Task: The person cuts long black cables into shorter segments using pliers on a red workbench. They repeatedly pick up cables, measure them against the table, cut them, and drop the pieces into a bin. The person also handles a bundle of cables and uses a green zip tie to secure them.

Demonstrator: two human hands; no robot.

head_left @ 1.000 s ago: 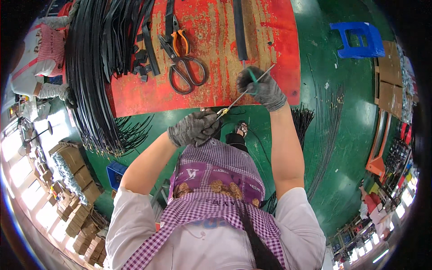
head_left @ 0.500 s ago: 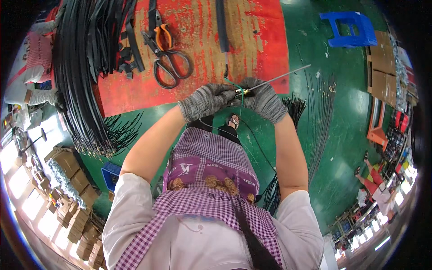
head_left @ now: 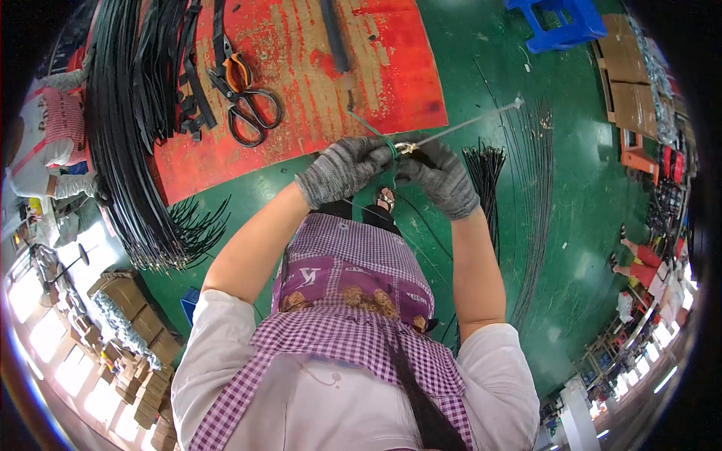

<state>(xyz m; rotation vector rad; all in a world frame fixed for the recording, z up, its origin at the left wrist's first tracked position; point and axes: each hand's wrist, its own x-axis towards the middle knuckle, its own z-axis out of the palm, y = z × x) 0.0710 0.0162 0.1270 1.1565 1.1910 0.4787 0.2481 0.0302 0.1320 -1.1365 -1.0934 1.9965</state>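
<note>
Grey knitted gloves cover both hands, which meet just off the red table's near edge. My left hand (head_left: 346, 169) is closed, its fingertips pinching a thin green cord (head_left: 391, 147) by a small brass-coloured fitting (head_left: 407, 148). From the fitting a thin grey rod or cable (head_left: 470, 122) sticks out to the upper right. My right hand (head_left: 445, 180) is closed below it, gripping a dark piece mostly hidden by the glove. Toward the table runs the green cord's other end, close to a black strip (head_left: 335, 37).
Black-handled scissors (head_left: 254, 116) and orange-handled pliers (head_left: 238, 73) lie on the worn red table (head_left: 406, 83). Long black cables (head_left: 120, 150) hang over its left side. More cables (head_left: 485, 169) lie at right on the green floor. A blue stool (head_left: 556, 26) stands far right; a gloved co-worker is at far left.
The table, tools and stool have shifted left in view. My right hand has moved slightly down and away from the left, and the fitting shows more openly.
</note>
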